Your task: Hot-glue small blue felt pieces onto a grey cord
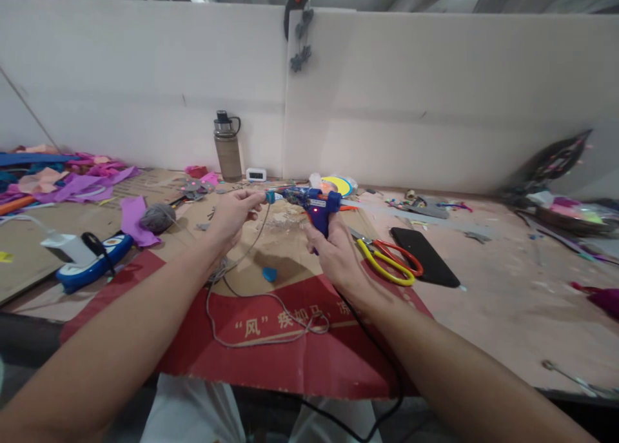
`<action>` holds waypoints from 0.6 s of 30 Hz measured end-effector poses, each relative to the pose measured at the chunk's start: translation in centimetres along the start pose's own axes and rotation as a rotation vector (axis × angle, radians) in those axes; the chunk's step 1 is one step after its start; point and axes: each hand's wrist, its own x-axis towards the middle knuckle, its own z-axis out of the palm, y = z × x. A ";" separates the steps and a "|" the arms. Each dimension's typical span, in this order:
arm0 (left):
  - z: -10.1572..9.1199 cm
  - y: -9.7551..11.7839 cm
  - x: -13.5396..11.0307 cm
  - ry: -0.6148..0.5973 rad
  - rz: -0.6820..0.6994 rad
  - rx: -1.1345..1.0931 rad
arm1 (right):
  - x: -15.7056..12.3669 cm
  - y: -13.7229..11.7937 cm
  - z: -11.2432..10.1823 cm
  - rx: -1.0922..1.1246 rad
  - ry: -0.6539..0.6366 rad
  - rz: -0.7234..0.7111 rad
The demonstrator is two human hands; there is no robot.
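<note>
Right hand (333, 246)'s wrapped around the glue gun (320, 220) (red light (316, 209)'s on, btw) above the cardboard (309, 365), left hand (235, 214)'s pinching a little blue piece (269, 197) just left, scissors (378, 244) lying to the right.

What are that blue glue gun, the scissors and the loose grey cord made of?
Glue gun: likely hard plastic with a slight sheen, judging by its smooth moulded body. Scissors: grey blades look like metal; the evenly coloured red and yellow handles suggest plastic or a coating. Cord: seems a matt textile, lying in soft loops; cotton or synthetic, I can't tell.
</note>
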 end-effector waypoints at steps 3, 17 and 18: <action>-0.4 -0.1 0.4 0.023 -0.018 -0.012 | 0.4 0.1 -0.2 0.265 0.011 0.173; -0.3 0.7 -0.5 0.136 0.437 0.609 | 4.1 2.2 -2.9 -0.571 0.023 0.386; -0.3 0.7 -0.6 0.130 0.488 0.654 | 4.0 1.8 -2.8 -0.674 0.056 0.256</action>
